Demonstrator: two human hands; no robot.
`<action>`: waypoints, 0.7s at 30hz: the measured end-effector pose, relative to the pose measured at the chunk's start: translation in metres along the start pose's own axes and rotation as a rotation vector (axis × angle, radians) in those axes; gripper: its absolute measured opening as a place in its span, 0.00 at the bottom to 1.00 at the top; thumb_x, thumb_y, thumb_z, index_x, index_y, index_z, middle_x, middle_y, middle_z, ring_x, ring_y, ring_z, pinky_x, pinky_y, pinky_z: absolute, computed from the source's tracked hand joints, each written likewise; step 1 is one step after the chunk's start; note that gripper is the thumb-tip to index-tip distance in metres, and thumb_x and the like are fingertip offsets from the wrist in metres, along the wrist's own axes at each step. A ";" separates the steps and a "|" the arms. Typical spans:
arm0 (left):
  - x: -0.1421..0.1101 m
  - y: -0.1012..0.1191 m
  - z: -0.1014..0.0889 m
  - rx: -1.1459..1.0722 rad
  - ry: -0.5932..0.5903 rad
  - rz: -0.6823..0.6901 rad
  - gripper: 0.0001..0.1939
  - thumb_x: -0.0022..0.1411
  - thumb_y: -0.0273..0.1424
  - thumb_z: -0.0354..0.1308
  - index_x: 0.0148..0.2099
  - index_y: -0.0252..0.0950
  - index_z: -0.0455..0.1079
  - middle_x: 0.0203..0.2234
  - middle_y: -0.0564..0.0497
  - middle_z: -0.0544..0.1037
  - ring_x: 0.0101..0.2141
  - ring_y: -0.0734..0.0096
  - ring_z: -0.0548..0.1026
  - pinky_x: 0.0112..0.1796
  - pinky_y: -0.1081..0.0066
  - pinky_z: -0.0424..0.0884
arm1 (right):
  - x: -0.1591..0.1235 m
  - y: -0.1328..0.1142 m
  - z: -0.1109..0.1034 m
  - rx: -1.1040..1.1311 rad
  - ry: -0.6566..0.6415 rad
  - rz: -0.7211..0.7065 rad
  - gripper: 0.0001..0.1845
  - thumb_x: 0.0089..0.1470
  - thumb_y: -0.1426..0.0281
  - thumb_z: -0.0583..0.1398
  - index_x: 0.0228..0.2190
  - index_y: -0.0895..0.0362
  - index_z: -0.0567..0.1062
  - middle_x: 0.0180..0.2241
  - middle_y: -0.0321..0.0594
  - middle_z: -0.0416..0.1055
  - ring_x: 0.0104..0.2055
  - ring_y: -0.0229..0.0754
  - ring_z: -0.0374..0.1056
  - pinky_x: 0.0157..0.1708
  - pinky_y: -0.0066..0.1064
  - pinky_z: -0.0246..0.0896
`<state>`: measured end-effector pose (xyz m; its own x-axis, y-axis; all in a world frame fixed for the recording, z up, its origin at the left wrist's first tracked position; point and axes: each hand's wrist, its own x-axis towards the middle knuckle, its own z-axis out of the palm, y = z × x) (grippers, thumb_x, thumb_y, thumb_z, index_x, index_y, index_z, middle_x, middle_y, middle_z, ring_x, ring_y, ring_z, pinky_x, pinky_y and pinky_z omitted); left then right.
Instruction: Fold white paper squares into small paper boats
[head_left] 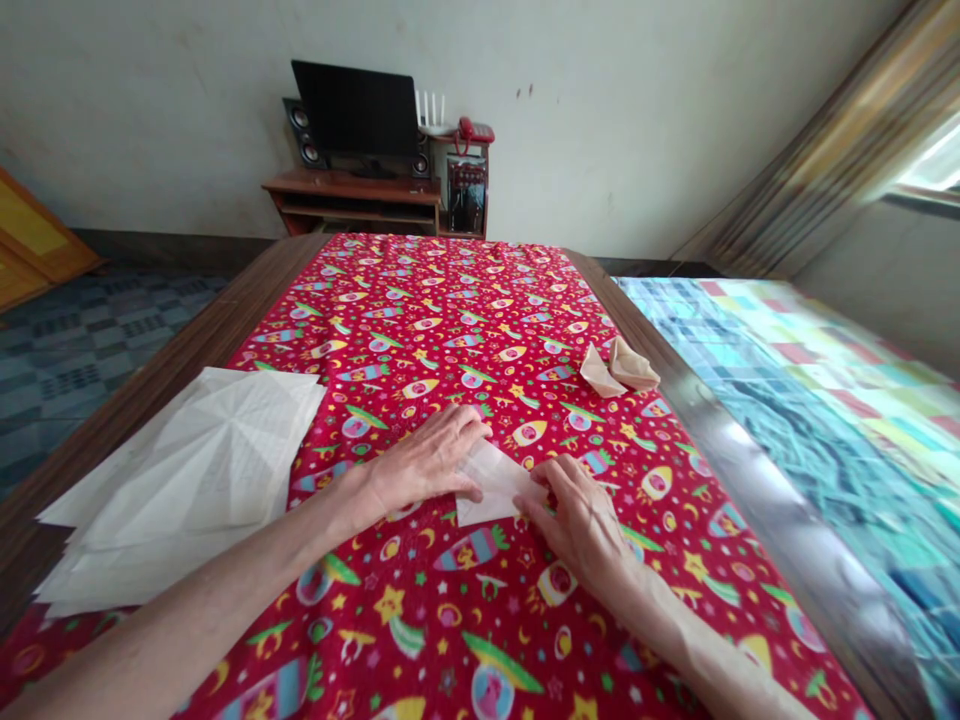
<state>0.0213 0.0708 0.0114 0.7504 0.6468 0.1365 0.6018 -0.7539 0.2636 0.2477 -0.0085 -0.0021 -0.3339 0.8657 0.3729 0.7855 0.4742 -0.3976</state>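
A small folded sheet of white paper (491, 492) lies on the red patterned cloth in front of me. My left hand (439, 452) is at its left side, thumb at the near edge and curled fingers at the far corner. My right hand (583, 512) pinches the right end between thumb and fingers. Parts of the paper's edges are hidden under both hands. To the left lies a stack of larger white sheets (217, 450), the top one creased in lines fanning out from its middle. Two folded paper pieces (634, 366) rest together at the right edge of the cloth.
The red cloth (450, 290) covers most of a dark wooden table (232, 300). Beyond it stand a desk (352, 188) with a monitor (356, 110), speakers and a red telephone (474, 130). A bed with a colourful cover (750, 350) adjoins the right side.
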 end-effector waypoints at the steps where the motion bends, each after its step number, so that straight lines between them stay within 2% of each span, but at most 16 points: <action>1: 0.001 -0.001 0.000 0.001 -0.003 0.008 0.30 0.51 0.38 0.67 0.52 0.35 0.61 0.47 0.47 0.64 0.51 0.60 0.64 0.52 0.63 0.64 | 0.000 0.000 0.001 0.013 0.001 -0.007 0.02 0.59 0.70 0.56 0.35 0.55 0.65 0.32 0.39 0.66 0.33 0.40 0.63 0.32 0.30 0.60; 3: 0.003 -0.002 -0.001 -0.001 -0.016 0.035 0.32 0.50 0.38 0.68 0.54 0.35 0.60 0.50 0.46 0.63 0.53 0.59 0.62 0.54 0.62 0.62 | 0.001 0.000 0.002 0.044 0.017 -0.046 0.01 0.59 0.71 0.55 0.36 0.55 0.65 0.31 0.39 0.66 0.33 0.39 0.63 0.33 0.30 0.60; 6: 0.007 -0.002 -0.006 -0.007 -0.041 0.088 0.26 0.50 0.37 0.68 0.49 0.37 0.64 0.50 0.47 0.64 0.53 0.59 0.62 0.55 0.62 0.61 | 0.002 0.000 0.003 0.080 0.048 -0.097 0.03 0.60 0.71 0.55 0.38 0.56 0.66 0.30 0.38 0.67 0.32 0.39 0.63 0.33 0.30 0.59; 8: 0.010 -0.001 -0.008 -0.008 -0.032 0.111 0.23 0.50 0.36 0.68 0.45 0.36 0.64 0.48 0.48 0.65 0.52 0.60 0.63 0.54 0.63 0.61 | 0.003 0.000 0.003 0.081 0.002 -0.055 0.02 0.59 0.71 0.56 0.33 0.56 0.66 0.28 0.37 0.66 0.29 0.38 0.62 0.31 0.29 0.57; 11: 0.011 0.000 -0.009 0.005 -0.014 0.089 0.25 0.48 0.36 0.69 0.44 0.34 0.63 0.44 0.47 0.67 0.47 0.60 0.65 0.50 0.63 0.64 | 0.004 0.000 0.003 0.084 -0.083 0.034 0.08 0.58 0.72 0.57 0.27 0.56 0.65 0.25 0.35 0.64 0.27 0.36 0.60 0.28 0.27 0.53; 13: 0.011 0.000 -0.007 0.014 -0.013 0.060 0.25 0.47 0.38 0.69 0.42 0.34 0.62 0.42 0.47 0.68 0.45 0.59 0.66 0.48 0.63 0.65 | 0.008 0.004 0.004 0.101 -0.089 0.023 0.08 0.58 0.72 0.56 0.26 0.56 0.66 0.26 0.35 0.64 0.28 0.36 0.60 0.28 0.27 0.53; 16: 0.008 -0.002 -0.002 0.000 0.011 -0.041 0.24 0.47 0.40 0.69 0.41 0.36 0.62 0.40 0.48 0.70 0.44 0.59 0.67 0.45 0.63 0.65 | 0.020 0.017 0.008 0.106 -0.078 -0.067 0.07 0.59 0.72 0.55 0.28 0.56 0.67 0.26 0.36 0.64 0.28 0.37 0.60 0.27 0.27 0.52; 21: 0.001 0.000 0.006 -0.039 0.077 -0.300 0.22 0.51 0.39 0.66 0.43 0.38 0.62 0.35 0.51 0.74 0.39 0.61 0.73 0.41 0.65 0.64 | 0.048 0.037 0.010 0.138 -0.122 -0.161 0.05 0.57 0.73 0.56 0.29 0.57 0.69 0.28 0.37 0.66 0.31 0.37 0.62 0.30 0.27 0.54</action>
<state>0.0233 0.0709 0.0059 0.5171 0.8477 0.1182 0.7815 -0.5239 0.3388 0.2554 0.0525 -0.0068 -0.5166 0.7859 0.3398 0.6411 0.6181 -0.4550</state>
